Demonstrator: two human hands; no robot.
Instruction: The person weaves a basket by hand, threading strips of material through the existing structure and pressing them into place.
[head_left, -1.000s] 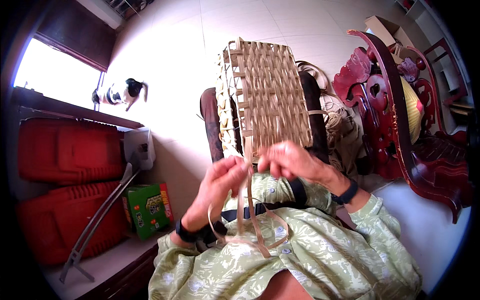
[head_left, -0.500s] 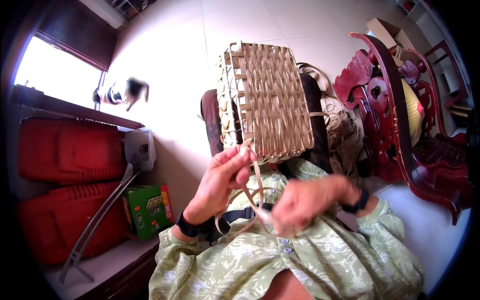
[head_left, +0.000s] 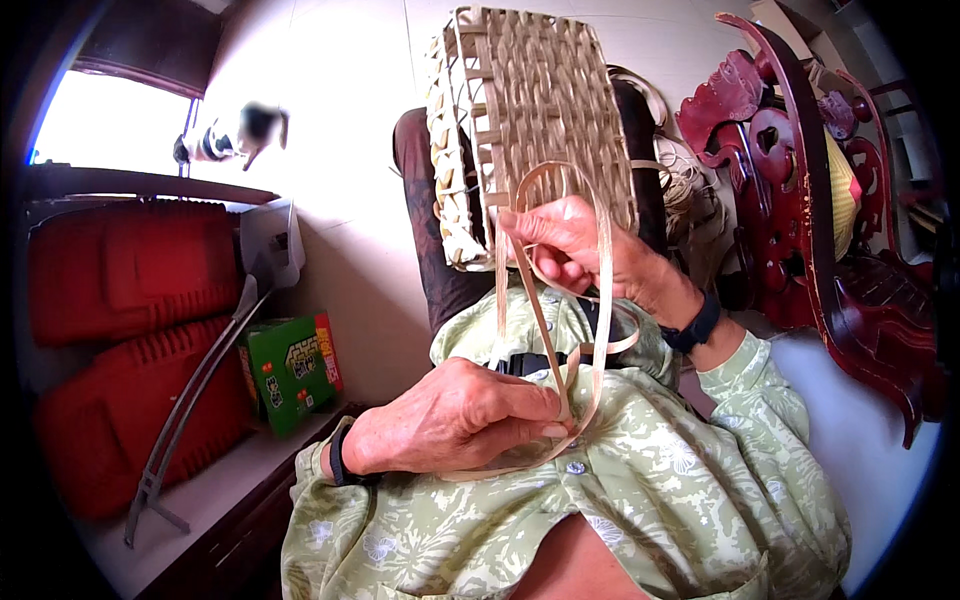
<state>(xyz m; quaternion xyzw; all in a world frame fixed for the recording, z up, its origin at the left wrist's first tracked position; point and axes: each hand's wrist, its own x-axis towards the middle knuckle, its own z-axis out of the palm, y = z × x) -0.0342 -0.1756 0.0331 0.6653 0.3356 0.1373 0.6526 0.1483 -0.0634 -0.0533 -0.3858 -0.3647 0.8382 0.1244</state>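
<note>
A: Entry, head view. Woven basket (head_left: 535,125) stands on its side on the lap, base facing the camera. Status of the weave?

B: Base panel looks closed up, strips crossing tightly. The side wall left of the base is still loose and gappy, so I judge the body mostly done, rim and side unfinished.

A: Hands?

B: Right hand (head_left: 590,250), just below the basket's lower edge, pinches a long pale strip (head_left: 600,300) that arcs up in a loop in front of the basket. Left hand (head_left: 455,420), lower still and against the green shirt (head_left: 660,480), is clenched on the same strip's lower run, thumb pressing it down. Strip not yet threaded into the weave, as far as I can see.

A: Packages?

B: One green rectangular carton (head_left: 290,370) with a red side edge and a yellow patch, standing well left of the basket on a ledge, beside red ribbed crates (head_left: 120,330). Carved dark red chair (head_left: 800,200) to the basket's right.
</note>
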